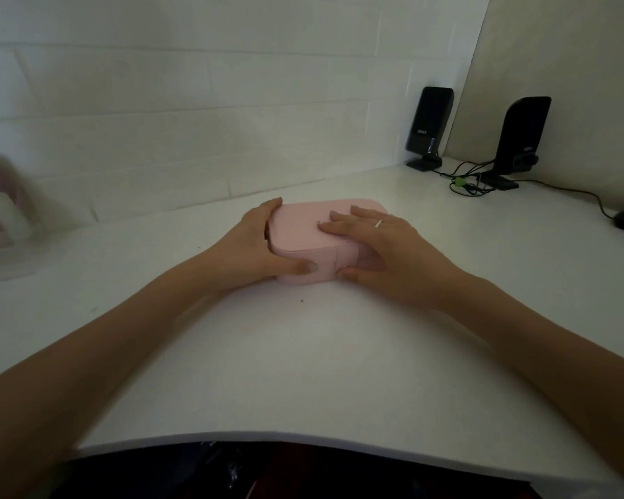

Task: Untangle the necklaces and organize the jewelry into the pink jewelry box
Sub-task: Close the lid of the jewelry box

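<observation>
A closed, rounded pink jewelry box is seen on the white tabletop. Its left end is gripped by the left hand, thumb across the front wall. The right hand is laid over its lid, fingers straight, thumb pressed to the front. Two black speakers are stood far right of the box.

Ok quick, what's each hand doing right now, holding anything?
Left hand: grips the left end of the closed pink rectangular jewelry box, thumb on its front.
Right hand: fingers flat on the lid, thumb against the front.
</observation>
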Action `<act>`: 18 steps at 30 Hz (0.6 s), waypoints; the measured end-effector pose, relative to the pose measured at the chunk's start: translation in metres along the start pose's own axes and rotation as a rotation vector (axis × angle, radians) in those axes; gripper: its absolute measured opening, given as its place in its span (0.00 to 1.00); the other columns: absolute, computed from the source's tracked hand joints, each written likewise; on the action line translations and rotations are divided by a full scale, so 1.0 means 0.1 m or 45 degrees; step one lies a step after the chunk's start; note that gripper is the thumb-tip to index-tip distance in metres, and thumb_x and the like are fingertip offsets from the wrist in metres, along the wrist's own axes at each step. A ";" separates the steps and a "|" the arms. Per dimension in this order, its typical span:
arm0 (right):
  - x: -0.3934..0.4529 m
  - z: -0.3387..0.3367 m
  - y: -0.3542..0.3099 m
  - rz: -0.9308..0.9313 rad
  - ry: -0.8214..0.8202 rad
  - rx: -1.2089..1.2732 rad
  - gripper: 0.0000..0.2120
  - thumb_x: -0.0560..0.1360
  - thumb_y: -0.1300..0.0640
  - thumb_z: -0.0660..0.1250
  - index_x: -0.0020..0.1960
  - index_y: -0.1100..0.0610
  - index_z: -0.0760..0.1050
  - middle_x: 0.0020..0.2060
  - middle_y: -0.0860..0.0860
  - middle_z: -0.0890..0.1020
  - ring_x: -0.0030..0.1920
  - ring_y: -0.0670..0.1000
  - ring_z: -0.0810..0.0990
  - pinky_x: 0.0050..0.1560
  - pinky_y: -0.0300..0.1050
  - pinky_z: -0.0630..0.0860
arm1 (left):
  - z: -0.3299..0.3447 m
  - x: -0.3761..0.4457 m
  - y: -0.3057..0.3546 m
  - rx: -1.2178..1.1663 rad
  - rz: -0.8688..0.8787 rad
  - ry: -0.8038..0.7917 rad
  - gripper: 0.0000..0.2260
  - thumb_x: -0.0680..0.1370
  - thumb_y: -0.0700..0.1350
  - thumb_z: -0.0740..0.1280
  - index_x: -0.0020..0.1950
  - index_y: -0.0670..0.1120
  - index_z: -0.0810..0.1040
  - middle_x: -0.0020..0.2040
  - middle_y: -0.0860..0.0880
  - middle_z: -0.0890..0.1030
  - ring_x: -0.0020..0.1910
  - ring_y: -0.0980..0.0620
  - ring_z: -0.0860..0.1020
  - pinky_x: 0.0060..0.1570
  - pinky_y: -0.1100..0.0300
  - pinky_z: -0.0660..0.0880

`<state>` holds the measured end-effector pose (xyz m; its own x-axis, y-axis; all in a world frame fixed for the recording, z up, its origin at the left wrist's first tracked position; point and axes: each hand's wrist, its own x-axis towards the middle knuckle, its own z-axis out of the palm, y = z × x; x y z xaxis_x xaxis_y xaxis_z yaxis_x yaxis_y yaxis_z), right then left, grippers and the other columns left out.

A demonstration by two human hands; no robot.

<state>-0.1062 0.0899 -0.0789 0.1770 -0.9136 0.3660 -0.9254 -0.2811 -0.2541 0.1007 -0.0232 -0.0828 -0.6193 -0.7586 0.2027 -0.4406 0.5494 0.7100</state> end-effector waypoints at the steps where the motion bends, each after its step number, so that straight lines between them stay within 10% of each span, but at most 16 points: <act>1: -0.01 0.01 0.00 -0.004 0.018 -0.026 0.30 0.73 0.44 0.68 0.72 0.40 0.62 0.73 0.43 0.65 0.75 0.50 0.58 0.71 0.59 0.59 | 0.00 0.00 0.00 0.001 0.004 0.004 0.60 0.49 0.66 0.73 0.76 0.48 0.55 0.72 0.52 0.64 0.68 0.55 0.66 0.66 0.59 0.64; 5: -0.02 0.07 -0.03 -0.028 0.077 -0.181 0.30 0.73 0.43 0.67 0.73 0.42 0.62 0.73 0.43 0.65 0.74 0.49 0.59 0.71 0.57 0.60 | 0.02 0.02 0.00 -0.035 0.015 0.004 0.59 0.50 0.64 0.75 0.76 0.48 0.55 0.71 0.52 0.65 0.66 0.55 0.67 0.63 0.62 0.64; 11: -0.13 -0.03 0.03 0.419 0.299 0.640 0.41 0.68 0.45 0.74 0.73 0.35 0.53 0.74 0.47 0.60 0.73 0.42 0.57 0.68 0.37 0.58 | -0.02 -0.05 -0.02 -0.162 -0.039 0.008 0.54 0.58 0.51 0.81 0.77 0.48 0.54 0.72 0.52 0.66 0.67 0.56 0.67 0.65 0.62 0.63; 18: 0.08 0.25 -0.21 0.478 0.263 0.665 0.27 0.71 0.53 0.73 0.68 0.44 0.70 0.57 0.42 0.74 0.56 0.43 0.72 0.49 0.17 0.62 | -0.33 -0.25 -0.20 0.170 -0.006 -0.027 0.44 0.65 0.59 0.75 0.76 0.54 0.57 0.76 0.51 0.57 0.73 0.53 0.59 0.63 0.73 0.56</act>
<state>-0.0774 0.0812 -0.0928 -0.2406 -0.9167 0.3189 -0.6190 -0.1082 -0.7779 0.1464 -0.0268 -0.0796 -0.6299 -0.7546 0.1842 -0.5252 0.5885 0.6146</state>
